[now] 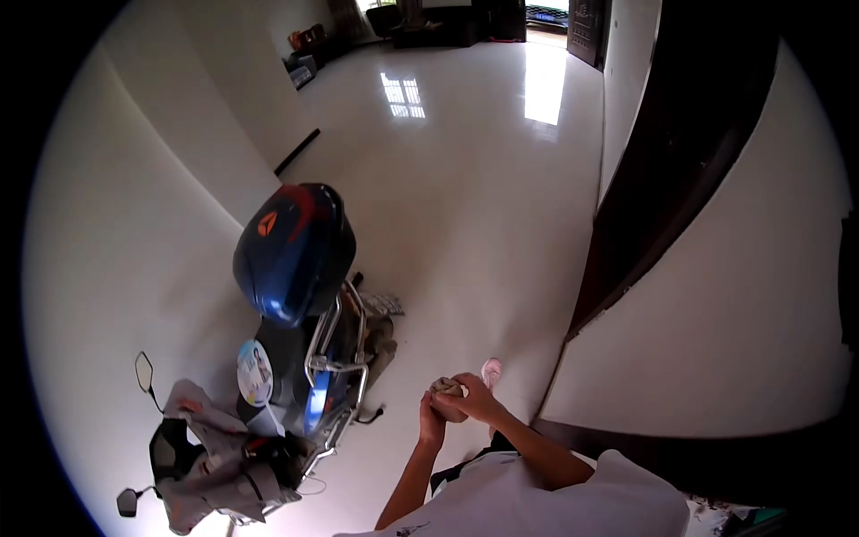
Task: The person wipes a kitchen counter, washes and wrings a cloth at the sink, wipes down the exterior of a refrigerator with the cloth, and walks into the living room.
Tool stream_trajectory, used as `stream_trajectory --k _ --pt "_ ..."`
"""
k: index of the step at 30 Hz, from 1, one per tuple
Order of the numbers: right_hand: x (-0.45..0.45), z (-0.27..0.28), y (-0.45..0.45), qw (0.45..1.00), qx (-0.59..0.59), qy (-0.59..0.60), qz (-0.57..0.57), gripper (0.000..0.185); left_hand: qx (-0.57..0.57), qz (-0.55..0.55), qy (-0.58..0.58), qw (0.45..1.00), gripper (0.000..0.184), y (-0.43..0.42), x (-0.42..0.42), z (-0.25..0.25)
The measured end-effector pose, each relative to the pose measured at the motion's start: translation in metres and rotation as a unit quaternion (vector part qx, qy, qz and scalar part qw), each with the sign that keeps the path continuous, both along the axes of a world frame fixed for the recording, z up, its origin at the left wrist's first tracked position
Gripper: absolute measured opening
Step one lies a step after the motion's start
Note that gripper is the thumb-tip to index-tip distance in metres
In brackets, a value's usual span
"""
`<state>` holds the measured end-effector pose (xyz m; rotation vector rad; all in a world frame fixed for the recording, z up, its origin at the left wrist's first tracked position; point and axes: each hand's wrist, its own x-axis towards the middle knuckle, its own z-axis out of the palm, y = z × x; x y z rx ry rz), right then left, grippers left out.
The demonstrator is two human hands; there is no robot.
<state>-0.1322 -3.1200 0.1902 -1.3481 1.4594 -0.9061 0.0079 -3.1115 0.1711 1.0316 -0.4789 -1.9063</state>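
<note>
In front of my body I hold a small tan bundle (445, 388) that looks like rolled or folded cloth; its exact kind is too small to make out. My left hand (431, 423) is closed around its left side from below. From the right, my right hand (478, 402) grips it, with the fingers over the top. Parts of the bundle are hidden by the fingers. Just beyond my right hand, a pink shoe (491, 371) shows on the floor.
A scooter (318, 394) with a blue top box (295, 255) stands to the left by the wall, with a round fan (255, 371) on its seat. Glossy pale floor (465, 197) stretches ahead to an open door (586, 31). A dark doorway (689, 161) lies at right.
</note>
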Motion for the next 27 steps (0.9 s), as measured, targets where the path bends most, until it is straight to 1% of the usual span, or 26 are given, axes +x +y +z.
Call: stream_trajectory --k 3,4,6,7,8,10,11,12,14,15,16,17,18,19,20,21,22,23,24,25,26,27 --pt "-0.028 -0.015 -0.09 0.998 -0.054 -0.024 -0.029 0.062 -0.027 -0.013 -0.028 0.999 0.049 -0.098 -0.025 -0.017" --pt "-0.042 -0.009 -0.126 0.997 -0.067 -0.023 -0.031 0.062 -0.041 -0.015 -0.027 0.999 0.049 -0.132 -0.038 -0.007" --pt "-0.061 0.003 -0.187 0.996 -0.048 -0.021 0.071 0.062 -0.044 0.01 -0.005 0.999 0.048 -0.185 -0.057 0.002" --pt "-0.076 0.016 -0.216 0.994 -0.022 -0.042 0.102 0.061 -0.024 0.054 -0.003 0.998 0.047 -0.21 -0.068 0.002" --pt "-0.089 0.04 -0.241 0.99 -0.006 -0.042 0.136 0.056 -0.019 0.056 -0.008 0.998 0.047 -0.235 -0.075 0.01" --pt "-0.119 0.041 -0.303 0.97 0.0 -0.113 0.216 0.053 -0.038 0.023 0.053 0.998 0.047 -0.293 -0.089 0.025" --pt "-0.141 0.069 -0.325 0.966 0.036 -0.098 0.235 0.052 -0.041 0.064 0.064 0.995 0.051 -0.322 -0.096 0.01" --pt "-0.163 0.106 -0.346 0.961 0.068 -0.08 0.254 0.051 -0.041 0.065 0.056 0.995 0.051 -0.344 -0.094 0.019" --pt "-0.213 0.142 -0.384 0.961 -0.01 -0.003 0.275 0.051 -0.048 0.049 0.207 0.976 0.056 -0.383 -0.106 0.051" --pt "-0.245 0.147 -0.413 0.953 -0.018 -0.11 0.28 0.051 -0.096 0.067 0.209 0.971 0.06 -0.408 -0.116 0.061" --pt "-0.272 0.15 -0.435 0.934 -0.024 -0.216 0.282 0.051 -0.115 0.058 0.246 0.961 0.063 -0.43 -0.115 0.062" --pt "-0.301 0.133 -0.462 0.881 -0.049 -0.39 0.264 0.049 -0.139 0.026 0.248 0.958 0.063 -0.456 -0.113 0.056" --pt "-0.329 0.116 -0.489 0.789 -0.07 -0.55 0.263 0.047 -0.16 -0.008 0.252 0.954 0.062 -0.484 -0.114 0.049" --pt "-0.357 0.085 -0.519 0.744 -0.096 -0.615 0.244 0.047 -0.138 0.045 0.271 0.951 0.061 -0.511 -0.123 0.047" --pt "-0.387 0.027 -0.546 0.775 -0.081 -0.613 0.131 0.047 -0.111 0.088 0.29 0.947 0.06 -0.538 -0.136 0.045" --pt "-0.416 -0.041 -0.557 0.825 -0.033 -0.564 -0.025 0.047 -0.107 0.081 0.321 0.937 0.056 -0.561 -0.144 0.051" --pt "-0.454 -0.115 -0.559 0.872 0.029 -0.469 -0.135 0.047 -0.098 0.054 0.332 0.937 0.056 -0.6 -0.157 0.049" --pt "-0.482 -0.153 -0.546 0.92 0.16 -0.276 -0.229 0.051 -0.108 0.047 0.356 0.927 0.054 -0.638 -0.173 0.047" --pt "-0.51 -0.176 -0.522 0.928 0.329 0.046 -0.167 0.054 -0.118 0.047 0.377 0.917 0.052 -0.671 -0.187 0.047" --pt "-0.533 -0.184 -0.505 0.862 0.432 0.264 0.014 0.058 -0.123 0.037 0.364 0.923 0.05 -0.708 -0.202 0.048" --pt "-0.551 -0.188 -0.485 0.835 0.49 0.239 0.082 0.062 -0.116 0.031 0.371 0.921 0.05 -0.746 -0.214 0.051" --pt "-0.527 -0.145 -0.465 0.833 0.485 -0.073 -0.257 0.06 -0.129 0.004 0.361 0.923 0.048 -0.781 -0.231 0.058"
